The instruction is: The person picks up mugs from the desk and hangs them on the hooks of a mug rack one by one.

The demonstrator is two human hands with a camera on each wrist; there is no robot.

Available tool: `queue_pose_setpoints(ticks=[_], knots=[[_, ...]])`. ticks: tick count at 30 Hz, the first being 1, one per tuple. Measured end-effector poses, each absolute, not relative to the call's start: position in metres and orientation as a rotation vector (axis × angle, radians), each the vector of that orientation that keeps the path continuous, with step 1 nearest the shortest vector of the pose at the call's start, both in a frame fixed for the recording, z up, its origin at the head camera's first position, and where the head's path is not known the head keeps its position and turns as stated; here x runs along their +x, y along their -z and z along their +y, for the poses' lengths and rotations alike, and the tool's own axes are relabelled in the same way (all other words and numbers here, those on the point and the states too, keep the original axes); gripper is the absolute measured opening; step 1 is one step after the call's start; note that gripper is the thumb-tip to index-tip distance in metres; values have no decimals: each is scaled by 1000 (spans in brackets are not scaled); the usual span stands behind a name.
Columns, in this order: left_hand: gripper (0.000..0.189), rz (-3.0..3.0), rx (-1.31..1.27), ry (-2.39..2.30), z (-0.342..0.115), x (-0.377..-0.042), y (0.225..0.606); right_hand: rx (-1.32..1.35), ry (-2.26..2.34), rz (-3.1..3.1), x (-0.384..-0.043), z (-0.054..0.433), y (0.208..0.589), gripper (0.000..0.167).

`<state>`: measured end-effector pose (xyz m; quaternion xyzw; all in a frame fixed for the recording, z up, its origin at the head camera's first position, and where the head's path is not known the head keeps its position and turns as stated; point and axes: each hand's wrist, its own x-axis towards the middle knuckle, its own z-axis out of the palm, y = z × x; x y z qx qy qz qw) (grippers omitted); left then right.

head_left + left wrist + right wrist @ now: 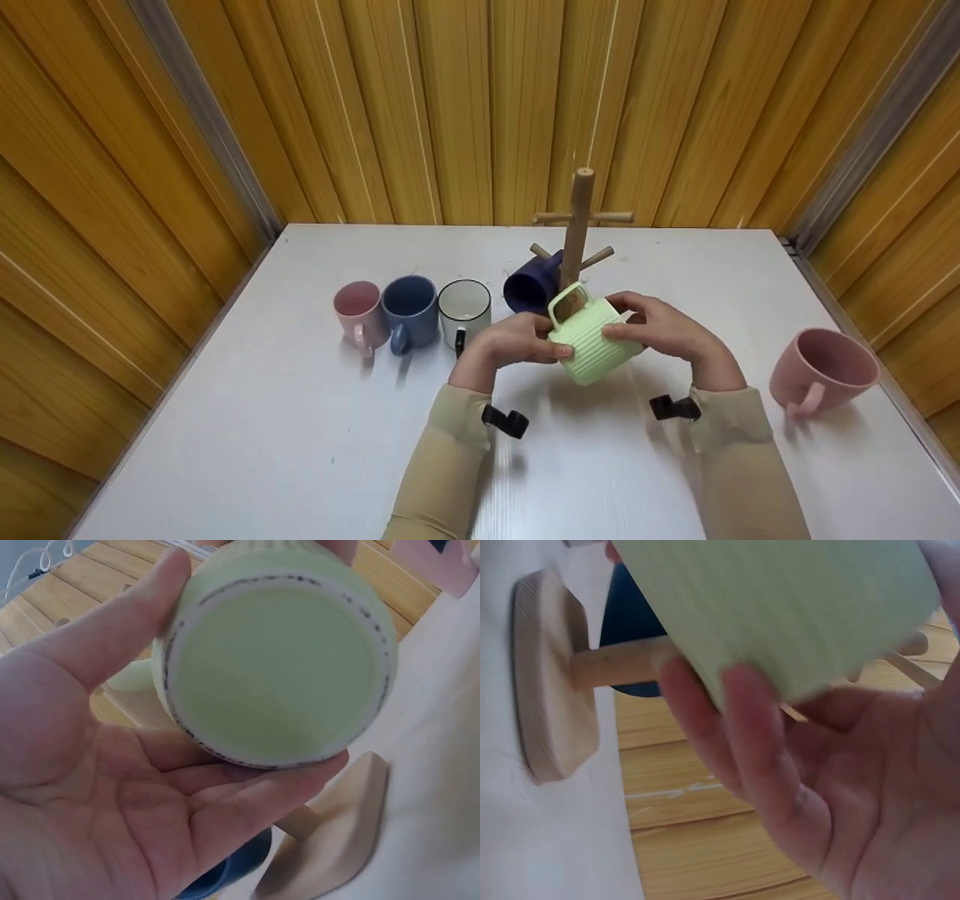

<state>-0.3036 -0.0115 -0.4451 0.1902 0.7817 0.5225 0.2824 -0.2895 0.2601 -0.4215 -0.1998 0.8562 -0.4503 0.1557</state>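
A light green ribbed mug (592, 349) is held tilted in front of the wooden mug tree (577, 232), its handle pointing up toward the post. My left hand (519, 339) grips it at the base end, thumb on one side and fingers on the other; the left wrist view shows the round underside (277, 675). At the opposite end my right hand (664, 328) holds the mug with the thumb on the ribbed wall. In the right wrist view, fingertips (750, 690) press against its side. A dark blue mug (527, 290) hangs tilted on a lower peg of the tree.
To the left stand a pink mug (358, 309), a blue mug (410, 307) and a white mug (465, 304) with a black rim, side by side. Another pink mug (825, 371) stands near the white table's right edge. Wood-panelled walls (450, 112) enclose the table.
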Motion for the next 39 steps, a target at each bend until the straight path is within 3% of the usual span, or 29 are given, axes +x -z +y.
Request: queue_pose_setpoints(ticks=[12, 29, 39], knots=[[22, 2014, 169, -1600, -5, -309, 458, -373, 1252, 2659, -306, 251, 443, 70], [15, 2061, 103, -1638, -7, -310, 460, -376, 1319, 2681, -316, 242, 463, 70], [20, 2285, 66, -1472, -13, -305, 445, -218, 1348, 2429, -314, 232, 458, 83]])
